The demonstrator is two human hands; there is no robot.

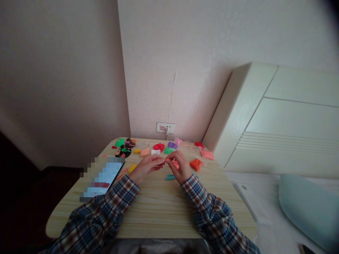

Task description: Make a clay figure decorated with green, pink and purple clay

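Above the middle of the table, my left hand (148, 167) and my right hand (180, 168) meet at the fingertips. A coral piece of modelling clay (174, 163) shows in the curled fingers of my right hand. My left thumb and fingers are pressed together at the near end of that clay, partly covering it. Beneath my right hand lies a light-blue plastic clay tool (170, 177). An orange clay packet (196, 164) rests to the right of that hand, while a yellow lump (132, 168) sits just left of my left hand.
Several colourful clay packets, including a purple one (173, 145) and a red one (159, 147), line the back of the wooden table (156, 211). Clay figures on a black base (123, 152) stand back left. A tablet (104, 180), partly pixelated, lies left. A wall socket (165, 127) is behind.
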